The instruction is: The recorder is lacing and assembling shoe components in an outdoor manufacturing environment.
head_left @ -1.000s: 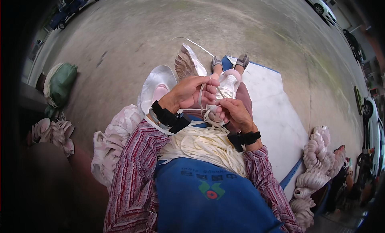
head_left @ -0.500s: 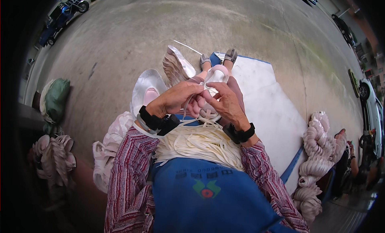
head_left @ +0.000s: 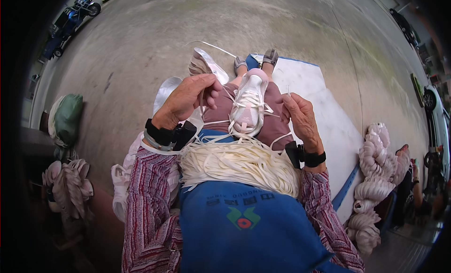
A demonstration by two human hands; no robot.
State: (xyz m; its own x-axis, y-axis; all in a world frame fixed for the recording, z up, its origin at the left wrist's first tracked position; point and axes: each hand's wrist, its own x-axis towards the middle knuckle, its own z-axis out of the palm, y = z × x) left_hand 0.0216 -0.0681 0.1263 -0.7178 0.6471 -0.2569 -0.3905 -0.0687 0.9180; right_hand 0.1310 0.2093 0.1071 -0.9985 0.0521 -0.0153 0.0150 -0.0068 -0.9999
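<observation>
A white and pink shoe upper [head_left: 256, 87] lies across my knees, toe pointing away, with white lace crossing its front. My left hand [head_left: 195, 97] is raised to the left of it, thumb and fingers pinched on a shoelace that runs toward the upper. To the right, my right hand [head_left: 302, 114] pinches another length of lace; a thin pale tip stands up above its fingertips. Both hands are apart from the upper itself. A thick bundle of cream laces [head_left: 239, 165] rests on my lap, on top of the blue apron [head_left: 225, 240].
Stacked white uppers [head_left: 206, 64] stand beyond my left hand. A white sheet [head_left: 314, 113] covers ground at right, beside nested uppers [head_left: 376, 179]. At left are a green sack [head_left: 68, 115] and bundled uppers [head_left: 70, 183]. A blue three-wheeler [head_left: 70, 24] and parked cars [head_left: 434, 108] stand farther off.
My hands were together over the upper; now they are spread to either side, each drawing out lace. The crossed lacing and more of the upper have come into sight.
</observation>
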